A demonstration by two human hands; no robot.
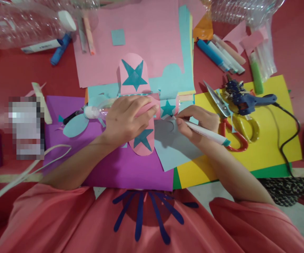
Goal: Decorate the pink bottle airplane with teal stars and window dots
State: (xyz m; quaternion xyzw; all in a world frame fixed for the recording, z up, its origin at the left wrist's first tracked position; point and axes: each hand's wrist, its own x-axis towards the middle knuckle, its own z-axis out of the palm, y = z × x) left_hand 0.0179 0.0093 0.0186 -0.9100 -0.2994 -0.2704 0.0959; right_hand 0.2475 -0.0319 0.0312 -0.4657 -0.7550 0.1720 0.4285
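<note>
A clear plastic bottle with a white cap lies sideways, with pink paper around part of it. My left hand is closed over its middle, fingers curved on the pink paper. Pink rounded pieces stick out above and below the hand, bearing an upper teal star and a lower teal star. Another teal star shows to the right of my left fingers. My right hand grips a white marker with a teal end, its tip at the lower edge of that star.
Scissors and a blue glue gun with a black cord lie on yellow paper at right. Stacked pink paper is behind. Markers and clear bottles stand around the back. A blurred-out object is left.
</note>
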